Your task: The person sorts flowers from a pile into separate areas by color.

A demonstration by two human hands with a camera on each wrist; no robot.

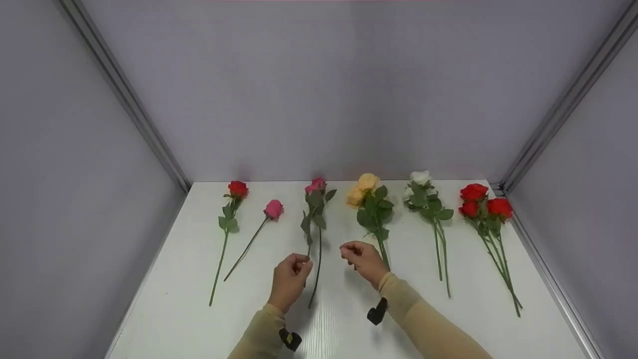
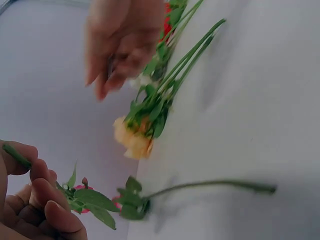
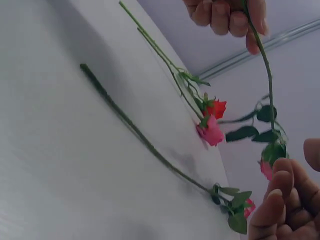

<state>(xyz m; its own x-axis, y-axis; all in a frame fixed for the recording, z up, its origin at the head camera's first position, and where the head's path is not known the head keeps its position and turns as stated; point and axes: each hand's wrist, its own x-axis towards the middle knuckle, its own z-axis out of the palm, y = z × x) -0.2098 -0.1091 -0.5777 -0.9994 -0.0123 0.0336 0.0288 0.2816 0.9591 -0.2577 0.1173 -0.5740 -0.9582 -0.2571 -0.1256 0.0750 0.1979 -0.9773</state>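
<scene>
My left hand (image 1: 290,280) pinches the stem of a pink rose (image 3: 270,82), raised above the white table. Its leaves and bloom point away from me, overlapping a second pink rose (image 1: 319,264) that lies on the table just right of it. In the right wrist view, that lying rose (image 3: 140,139) stretches diagonally below the held one. My right hand (image 1: 366,262) hovers with fingers loosely bent and nothing between them, left of the yellow roses' stems (image 1: 383,249). The left wrist view shows the right hand (image 2: 125,45) slightly blurred, above the yellow roses (image 2: 134,137).
Left on the white table (image 1: 174,279) lie a red rose (image 1: 238,189) and another pink rose (image 1: 273,209). Toward the right are white roses (image 1: 421,178) and a group of red roses (image 1: 473,192). Grey panels (image 1: 299,89) enclose the back and sides.
</scene>
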